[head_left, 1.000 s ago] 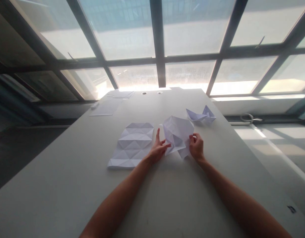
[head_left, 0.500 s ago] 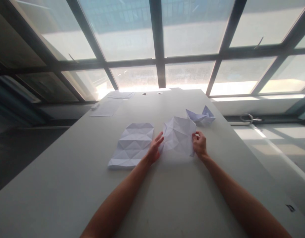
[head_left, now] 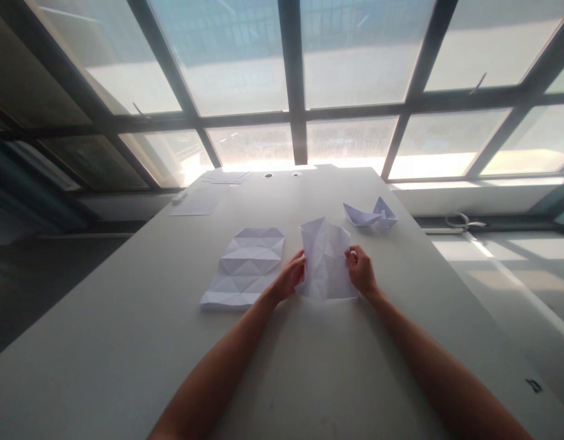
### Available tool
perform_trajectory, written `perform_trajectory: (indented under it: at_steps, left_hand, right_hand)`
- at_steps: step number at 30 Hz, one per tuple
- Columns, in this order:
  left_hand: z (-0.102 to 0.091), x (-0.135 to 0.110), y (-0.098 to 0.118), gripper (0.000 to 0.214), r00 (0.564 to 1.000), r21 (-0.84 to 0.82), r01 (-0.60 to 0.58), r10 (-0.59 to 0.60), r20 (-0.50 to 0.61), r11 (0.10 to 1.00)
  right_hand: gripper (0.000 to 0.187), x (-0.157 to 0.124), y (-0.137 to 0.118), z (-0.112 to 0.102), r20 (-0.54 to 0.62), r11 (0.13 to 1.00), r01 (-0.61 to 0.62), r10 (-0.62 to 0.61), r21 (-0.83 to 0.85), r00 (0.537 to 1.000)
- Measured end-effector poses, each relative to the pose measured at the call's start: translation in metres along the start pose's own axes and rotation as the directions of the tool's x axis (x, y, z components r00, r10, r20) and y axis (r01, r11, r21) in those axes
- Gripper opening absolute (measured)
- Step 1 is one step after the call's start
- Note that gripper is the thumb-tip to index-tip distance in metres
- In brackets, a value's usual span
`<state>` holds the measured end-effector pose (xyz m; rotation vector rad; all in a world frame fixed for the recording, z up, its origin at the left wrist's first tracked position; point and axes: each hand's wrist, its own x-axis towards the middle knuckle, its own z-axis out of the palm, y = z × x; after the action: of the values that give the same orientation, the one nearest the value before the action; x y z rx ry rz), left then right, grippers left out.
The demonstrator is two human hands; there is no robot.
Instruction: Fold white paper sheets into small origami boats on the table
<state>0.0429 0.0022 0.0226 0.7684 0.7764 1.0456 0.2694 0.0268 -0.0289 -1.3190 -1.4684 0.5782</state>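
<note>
A creased white paper sheet [head_left: 325,260] stands partly lifted off the grey table [head_left: 282,354], held between both hands. My left hand [head_left: 291,278] grips its left edge with fingers curled. My right hand [head_left: 360,272] pinches its right edge. Just left of my left hand a second creased sheet [head_left: 245,266] with a triangle fold pattern lies flat.
A folded paper boat [head_left: 371,215] sits behind and right of the held sheet. Flat sheets [head_left: 201,198] lie at the table's far left corner. Two round holes [head_left: 282,175] mark the far edge. Large windows rise behind. A cable [head_left: 460,220] lies on the sill at right.
The held sheet went from crumpled to spread open, and now both hands have drawn closer together, bending it upward along a middle fold. The other papers have not moved.
</note>
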Motion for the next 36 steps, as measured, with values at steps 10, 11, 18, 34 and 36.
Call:
perform_trajectory:
  at_steps: [10,11,18,34,36]
  left_hand:
    - [-0.004,0.011,-0.012,0.041,0.984,-0.073,0.043,-0.055,-0.167,0.996]
    - [-0.006,0.012,-0.012,0.042,0.978,-0.091,0.077,-0.093,-0.186,0.993]
    - [-0.016,0.018,-0.015,0.047,0.926,-0.088,0.016,-0.047,-0.375,0.996]
    - [-0.089,-0.08,0.079,0.076,0.978,0.415,-0.011,0.096,-0.186,0.91]
    - [-0.099,-0.095,0.075,0.081,0.972,0.423,0.026,0.076,-0.223,0.906]
  right_hand:
    - [0.028,-0.003,-0.005,-0.001,0.048,0.997,0.026,-0.022,-0.078,0.999]
    - [0.028,-0.001,-0.004,-0.001,0.032,0.999,0.002,-0.001,-0.05,0.999]
    - [0.038,0.01,0.008,-0.004,-0.05,0.96,-0.203,0.216,0.194,0.975]
    - [0.052,-0.008,-0.015,-0.001,0.397,0.871,-0.336,0.183,0.359,0.899]
    - [0.053,-0.013,-0.019,0.001,0.484,0.87,-0.355,0.161,0.341,0.86]
